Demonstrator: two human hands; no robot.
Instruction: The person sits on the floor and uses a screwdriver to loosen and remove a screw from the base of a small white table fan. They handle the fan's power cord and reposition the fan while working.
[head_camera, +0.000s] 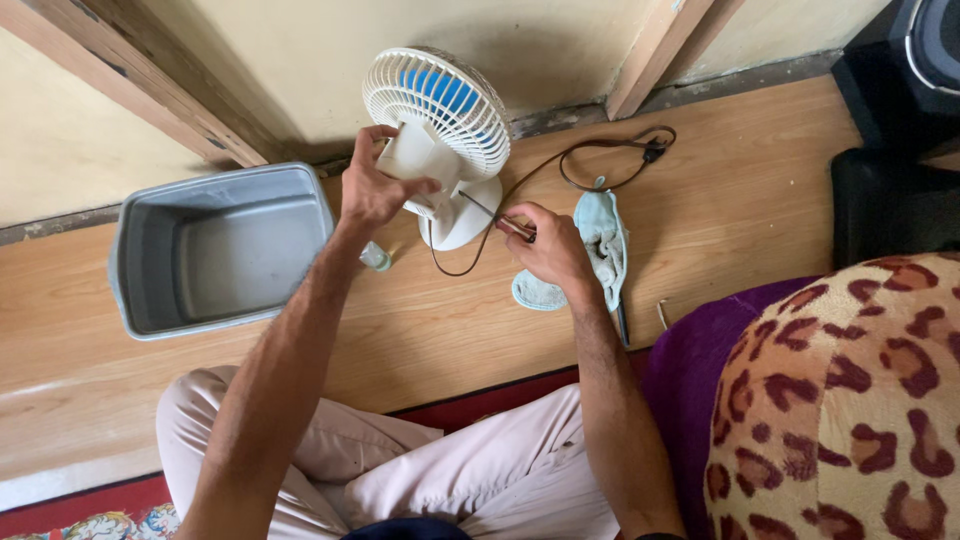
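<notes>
On the pale wooden floor in front of my crossed legs stands a small white table fan with blue blades (440, 120), close to the wall. My left hand (372, 190) is curled around the back of its motor housing, gripping it. My right hand (548, 250) pinches a thin screwdriver (500, 220) aimed at the fan's round base, fingers pressed together on the handle. Under that hand lies a light blue cloth (605, 245). Just left of the fan sits a grey plastic tub (130, 250); the dark cord (600, 150) loops behind.
</notes>
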